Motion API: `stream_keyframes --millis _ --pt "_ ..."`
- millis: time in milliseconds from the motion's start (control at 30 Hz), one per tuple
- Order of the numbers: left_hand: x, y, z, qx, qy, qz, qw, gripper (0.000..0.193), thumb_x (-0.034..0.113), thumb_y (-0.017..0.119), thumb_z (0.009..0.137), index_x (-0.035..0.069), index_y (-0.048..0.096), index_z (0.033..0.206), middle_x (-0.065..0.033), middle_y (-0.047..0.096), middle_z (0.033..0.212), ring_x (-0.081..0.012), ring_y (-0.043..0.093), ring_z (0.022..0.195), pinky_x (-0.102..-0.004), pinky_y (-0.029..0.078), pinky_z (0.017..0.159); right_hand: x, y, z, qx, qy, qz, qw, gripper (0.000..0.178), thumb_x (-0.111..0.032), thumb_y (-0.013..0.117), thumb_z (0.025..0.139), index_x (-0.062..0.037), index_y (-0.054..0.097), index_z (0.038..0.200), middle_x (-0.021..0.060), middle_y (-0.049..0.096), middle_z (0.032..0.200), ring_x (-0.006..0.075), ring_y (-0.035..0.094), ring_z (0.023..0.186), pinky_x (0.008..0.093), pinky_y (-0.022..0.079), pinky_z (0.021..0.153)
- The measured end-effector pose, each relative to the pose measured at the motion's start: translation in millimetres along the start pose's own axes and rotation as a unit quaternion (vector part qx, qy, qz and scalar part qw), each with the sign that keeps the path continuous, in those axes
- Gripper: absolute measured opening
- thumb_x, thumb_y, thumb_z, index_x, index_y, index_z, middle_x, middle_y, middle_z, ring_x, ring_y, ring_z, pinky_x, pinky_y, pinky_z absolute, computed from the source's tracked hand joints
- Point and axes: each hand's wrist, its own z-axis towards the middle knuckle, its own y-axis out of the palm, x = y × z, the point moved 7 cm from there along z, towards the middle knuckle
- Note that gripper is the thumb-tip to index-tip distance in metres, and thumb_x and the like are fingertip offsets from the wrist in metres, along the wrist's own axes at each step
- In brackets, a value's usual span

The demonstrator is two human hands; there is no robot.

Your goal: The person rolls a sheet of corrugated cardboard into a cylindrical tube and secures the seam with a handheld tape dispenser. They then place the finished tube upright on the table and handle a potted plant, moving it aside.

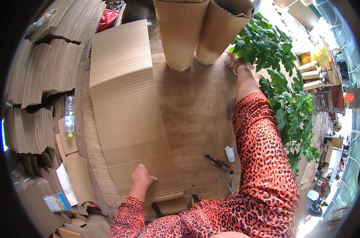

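My left hand (142,176) presses down on the near end of a long corrugated cardboard sheet (128,115). Its fingers are curled under into a fist, with the thumb stretched out to the right along the ridges. The sheet runs away from me over a wooden board (200,119) and bends at a crease towards its far end. To the right on the board lie a box cutter (219,165), a small white piece (229,154) and scissors (231,190), partly covered by my leg. I do not see my right hand.
Two upright cardboard tubes (180,35) stand at the far side. My outstretched leg (263,150) bounds the right, beside leafy green plants (287,107). Stacked cardboard (29,131) and a plastic bottle (69,119) line the left.
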Motion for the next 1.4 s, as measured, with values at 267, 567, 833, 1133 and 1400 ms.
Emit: stream_keyframes --millis 267,567,833,1133,1400 --pt "-8 2 -6 -0.004 -0.031 0.001 1.0 0.085 0.047 0.092 0.049 0.0 0.053 0.107 -0.0191 0.066 0.105 -0.0331 0.065 0.1 -0.0396 0.054 0.084 -54 15 -62 0.017 0.025 -0.088 0.996 0.063 -0.043 0.069 0.083 -0.0047 0.053 0.131 0.0093 0.059 0.127 0.0249 0.057 0.108 0.036 0.046 0.091" --pt "-7 -1 -5 0.004 -0.014 -0.004 1.0 0.086 0.047 0.092 0.051 -0.001 0.053 0.111 -0.0199 0.066 0.108 -0.0321 0.065 0.102 -0.0383 0.054 0.085 -129 -46 -107 0.079 0.003 -0.082 0.993 0.058 -0.039 0.066 0.086 -0.0034 0.054 0.13 0.0101 0.06 0.124 0.0238 0.058 0.108 0.035 0.046 0.092" --pt "4 -6 -8 0.002 0.007 -0.041 0.999 0.077 0.034 0.091 0.056 0.0 0.055 0.115 -0.0205 0.062 0.118 -0.0321 0.062 0.111 -0.0393 0.052 0.092 -234 -128 -144 0.132 -0.103 -0.083 0.982 0.053 -0.036 0.064 0.089 -0.0023 0.056 0.129 0.0109 0.061 0.122 0.0229 0.059 0.108 0.0341 0.047 0.092" --pt "-8 35 -13 0.005 0.05 -0.095 0.994 0.071 0.028 0.086 0.062 0.007 0.049 0.12 -0.0173 0.062 0.118 -0.0336 0.06 0.111 -0.0441 0.052 0.091 -350 -245 -274 0.054 -0.25 -0.005 0.967 0.048 -0.032 0.061 0.092 -0.001 0.057 0.128 0.0117 0.063 0.119 0.0219 0.06 0.108 0.033 0.048 0.093" --pt "-29 78 -49 0.178 0.103 -0.174 0.963 0.055 0.029 0.073 0.081 0.012 0.045 0.125 -0.0163 0.041 0.136 -0.033 0.041 0.128 -0.0434 0.036 0.107 -379 -228 -436 -0.162 -0.268 0.002 0.95 0.049 -0.037 0.061 0.09 -0.0038 0.059 0.126 0.0114 0.063 0.119 0.0232 0.06 0.109 0.0346 0.047 0.094"
